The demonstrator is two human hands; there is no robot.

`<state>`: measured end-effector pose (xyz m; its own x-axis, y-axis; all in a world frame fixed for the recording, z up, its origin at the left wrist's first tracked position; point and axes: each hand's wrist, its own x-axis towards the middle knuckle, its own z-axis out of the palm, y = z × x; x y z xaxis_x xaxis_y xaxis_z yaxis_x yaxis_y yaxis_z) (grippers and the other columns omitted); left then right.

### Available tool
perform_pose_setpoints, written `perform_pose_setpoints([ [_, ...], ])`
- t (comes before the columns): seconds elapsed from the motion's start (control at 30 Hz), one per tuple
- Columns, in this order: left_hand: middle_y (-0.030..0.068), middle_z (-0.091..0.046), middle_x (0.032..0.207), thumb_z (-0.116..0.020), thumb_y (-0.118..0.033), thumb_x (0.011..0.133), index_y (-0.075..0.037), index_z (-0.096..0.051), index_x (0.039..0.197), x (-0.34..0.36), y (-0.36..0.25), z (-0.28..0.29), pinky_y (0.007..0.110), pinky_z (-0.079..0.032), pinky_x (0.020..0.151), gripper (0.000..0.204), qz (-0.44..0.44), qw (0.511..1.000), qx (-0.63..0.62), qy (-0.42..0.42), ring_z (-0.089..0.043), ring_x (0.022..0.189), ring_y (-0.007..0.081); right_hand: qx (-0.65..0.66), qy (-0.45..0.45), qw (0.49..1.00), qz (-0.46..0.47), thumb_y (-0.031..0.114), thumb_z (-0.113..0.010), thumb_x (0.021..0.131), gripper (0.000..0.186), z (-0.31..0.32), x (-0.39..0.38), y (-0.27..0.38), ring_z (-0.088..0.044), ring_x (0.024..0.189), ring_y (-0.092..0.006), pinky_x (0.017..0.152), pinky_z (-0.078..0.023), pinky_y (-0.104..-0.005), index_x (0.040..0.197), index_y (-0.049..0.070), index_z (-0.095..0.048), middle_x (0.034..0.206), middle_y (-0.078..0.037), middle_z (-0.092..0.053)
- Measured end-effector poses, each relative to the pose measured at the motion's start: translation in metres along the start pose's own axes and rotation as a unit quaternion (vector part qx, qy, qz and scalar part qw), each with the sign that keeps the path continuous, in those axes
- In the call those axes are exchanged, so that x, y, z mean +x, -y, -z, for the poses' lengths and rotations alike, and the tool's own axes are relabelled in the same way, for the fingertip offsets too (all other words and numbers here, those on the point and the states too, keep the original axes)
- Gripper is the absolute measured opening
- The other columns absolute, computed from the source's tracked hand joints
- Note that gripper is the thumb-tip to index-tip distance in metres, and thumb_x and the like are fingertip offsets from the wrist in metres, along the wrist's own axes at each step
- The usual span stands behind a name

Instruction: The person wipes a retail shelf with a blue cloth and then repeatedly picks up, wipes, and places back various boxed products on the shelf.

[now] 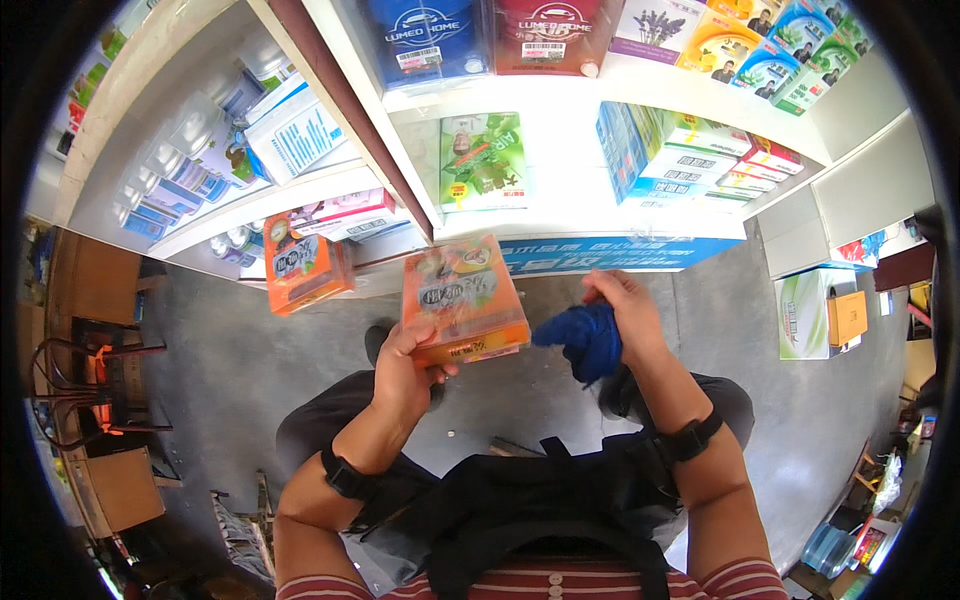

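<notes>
My left hand (405,375) is closed on the lower left corner of an orange box (462,295) in glossy clear wrap, held up in front of the white shelf. The thumb lies over its top face and the fingers curl beneath. To the right of the box, my right hand (625,310) grips a bunched dark blue cloth (583,342), which hangs down near the box's right edge. Another orange box (300,265) of similar look stands tilted at the left shelf's lower edge.
A green box (483,160) sits on the middle shelf (560,150), left of stacked blue and green boxes (665,155). Blue and red packs (550,35) fill the shelf above. White bottles (185,170) line the left shelf. A white-green carton (805,315) stands on the floor at right.
</notes>
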<state>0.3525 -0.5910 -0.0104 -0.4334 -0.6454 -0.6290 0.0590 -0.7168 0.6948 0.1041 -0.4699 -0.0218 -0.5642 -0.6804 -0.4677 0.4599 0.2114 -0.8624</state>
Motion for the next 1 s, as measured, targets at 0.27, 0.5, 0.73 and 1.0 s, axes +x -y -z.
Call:
perform_pose_setpoints([
  [0.27, 0.011, -0.059, 0.091, -0.054, -0.021, 0.081, -0.004, -0.046, 0.113, -0.003, 0.0, 0.006, 0.029, -0.042, 0.047, 0.038, 0.029, 0.999, -0.007, 0.013, -0.058, 0.054, 0.0245, 0.195, -0.151, 0.941, 0.23, 0.018, -0.06, 0.089, 0.019, -0.006, 0.039, 0.042, -0.053, 0.075, -0.0122, 0.069, -0.045, -0.0238, 0.087, -0.001, -0.059, 0.082, -0.006, -0.059],
  [0.5, 0.0104, -0.059, 0.089, -0.054, -0.021, 0.08, -0.004, -0.046, 0.111, -0.003, -0.002, 0.01, 0.029, -0.043, 0.047, 0.036, 0.028, 0.999, -0.013, 0.031, -0.058, 0.054, 0.0248, -0.373, -0.239, 0.772, 0.456, 0.017, -0.072, 0.07, 0.051, -0.026, 0.086, 0.026, -0.035, 0.124, -0.0389, 0.102, -0.032, -0.0421, 0.117, 0.006, -0.056, 0.137, -0.022, -0.032],
  [0.73, 0.0102, -0.059, 0.089, -0.054, -0.021, 0.08, -0.003, -0.043, 0.119, -0.011, -0.008, 0.011, 0.029, -0.043, 0.046, 0.044, 0.039, 0.998, -0.026, 0.033, -0.058, 0.053, 0.0243, -0.542, -0.181, 0.722, 0.39, 0.022, -0.074, 0.068, 0.066, -0.038, 0.097, -0.031, -0.024, 0.129, -0.0455, 0.103, -0.027, -0.0524, 0.128, 0.014, -0.049, 0.141, -0.021, -0.025],
  [1.0, 0.0091, -0.059, 0.089, -0.057, -0.026, 0.078, -0.006, -0.046, 0.113, -0.02, -0.016, 0.001, 0.029, -0.042, 0.047, 0.042, 0.034, 0.997, -0.017, 0.06, -0.057, 0.055, 0.0234, -0.706, -0.184, 0.642, 0.235, 0.019, -0.065, 0.073, 0.055, -0.025, 0.142, -0.015, -0.036, 0.123, -0.0364, 0.09, -0.041, -0.0503, 0.125, 0.027, -0.051, 0.134, -0.015, -0.034],
])
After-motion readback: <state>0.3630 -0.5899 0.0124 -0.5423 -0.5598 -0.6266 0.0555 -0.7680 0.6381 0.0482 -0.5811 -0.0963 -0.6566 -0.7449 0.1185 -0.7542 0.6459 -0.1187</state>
